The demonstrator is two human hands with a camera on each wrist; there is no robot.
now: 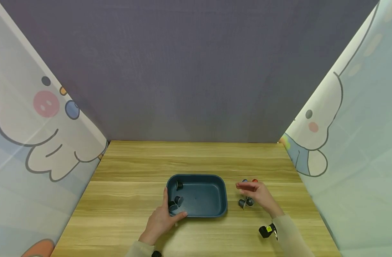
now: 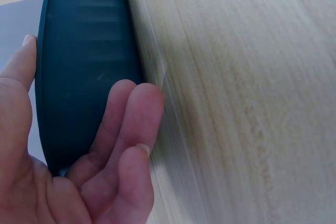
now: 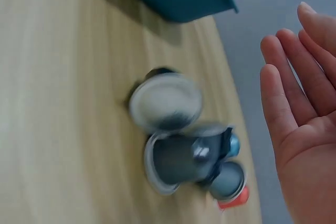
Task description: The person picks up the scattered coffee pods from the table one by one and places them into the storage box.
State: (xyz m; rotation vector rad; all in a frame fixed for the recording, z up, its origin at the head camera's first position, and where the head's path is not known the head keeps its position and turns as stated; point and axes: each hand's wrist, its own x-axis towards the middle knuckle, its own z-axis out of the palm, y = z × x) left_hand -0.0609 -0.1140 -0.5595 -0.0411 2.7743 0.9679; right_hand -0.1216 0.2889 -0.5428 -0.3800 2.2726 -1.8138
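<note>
A dark teal tray [image 1: 200,200] lies on the wooden table. Its left front corner is held by my left hand [image 1: 160,222], with the thumb along the front rim and a finger along the left side; the left wrist view shows other fingers [image 2: 139,114] curled by the tray wall [image 2: 89,40]. Inside, at the left end, lie a black coffee capsule [image 1: 179,185] and other dark capsules [image 1: 178,200]. My right hand [image 1: 260,195] hovers over a group of coffee capsules [image 1: 242,203] right of the tray, holding nothing. Dark, blue and red [image 3: 239,198] capsules are there, blurred in the right wrist view.
The wooden tabletop [image 1: 128,178] runs back to a grey panel [image 1: 189,71]. Cartoon-printed sheets [image 1: 353,142] stand at both sides. A small black device with a yellow mark [image 1: 265,231] is at my right wrist.
</note>
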